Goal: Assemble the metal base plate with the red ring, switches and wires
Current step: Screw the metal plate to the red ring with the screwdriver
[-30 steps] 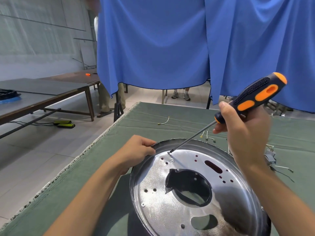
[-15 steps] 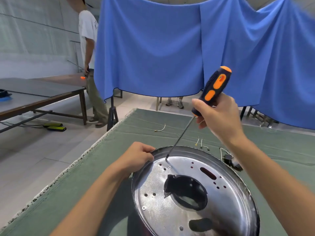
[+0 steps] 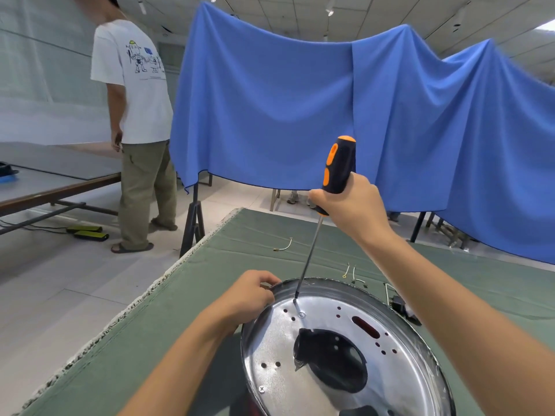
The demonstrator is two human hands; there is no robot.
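Observation:
A shiny round metal base plate (image 3: 399, 376) with a large dark central opening lies on the green cloth. My left hand (image 3: 249, 298) grips its near-left rim. My right hand (image 3: 351, 202) holds a black-and-orange screwdriver (image 3: 336, 166) almost upright. The shaft's tip (image 3: 296, 295) comes down on the plate's upper left, close to a small screw (image 3: 301, 314). Red shows through a slot (image 3: 365, 327) in the plate. Short wires (image 3: 350, 273) lie on the cloth behind the plate.
The green-covered table (image 3: 150, 340) ends at a frayed edge on the left. One loose wire (image 3: 283, 246) lies farther back. Small dark parts (image 3: 402, 307) sit right of the plate. A person (image 3: 141, 130) stands by a side table (image 3: 45, 181). Blue cloth (image 3: 300, 115) hangs behind.
My right hand has swung the screwdriver from a low slant to nearly upright, its tip staying at the plate's upper left. My view has lifted. My left hand keeps its hold on the rim.

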